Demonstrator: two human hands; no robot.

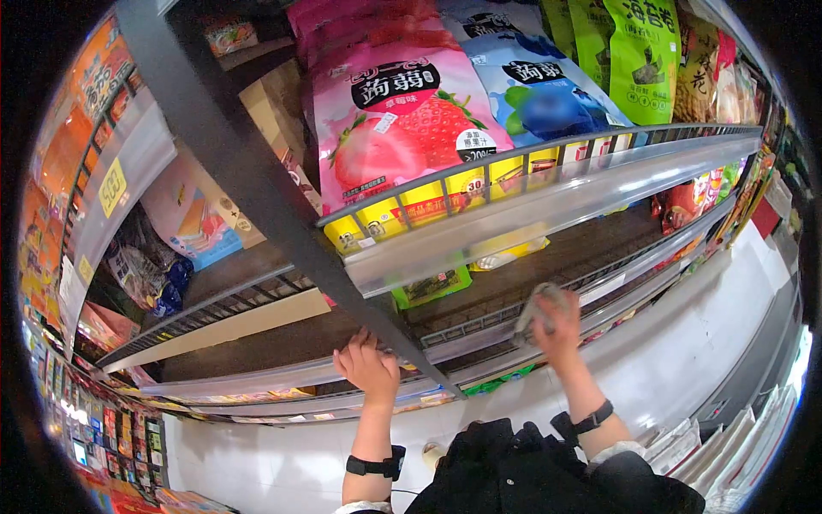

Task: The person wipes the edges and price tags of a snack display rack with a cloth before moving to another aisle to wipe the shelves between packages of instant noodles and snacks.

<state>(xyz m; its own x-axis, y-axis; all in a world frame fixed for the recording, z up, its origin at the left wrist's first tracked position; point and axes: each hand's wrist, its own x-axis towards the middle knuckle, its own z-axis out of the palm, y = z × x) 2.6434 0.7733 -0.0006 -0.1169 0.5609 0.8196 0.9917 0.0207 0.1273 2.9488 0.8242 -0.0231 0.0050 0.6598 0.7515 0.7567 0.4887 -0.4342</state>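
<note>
Right hand (561,330) bunches a crumpled grey cloth (535,310), fingers curled tight around it, pressing at the front edge of the dark wooden shelf (548,265). Left hand (368,367) grips the shelf's glossy plastic front rail (257,377), fingers hooked over it, tips hidden behind the dark metal upright (282,214). The cloth's weave is blurred.

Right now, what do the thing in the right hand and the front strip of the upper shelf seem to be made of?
The cloth in the right hand looks like soft grey fabric: it is crumpled and matte. The front strip of the upper shelf looks like clear glossy plastic, since light glares along it; the dark upright post beside it seems painted metal, though that is less certain.
</note>
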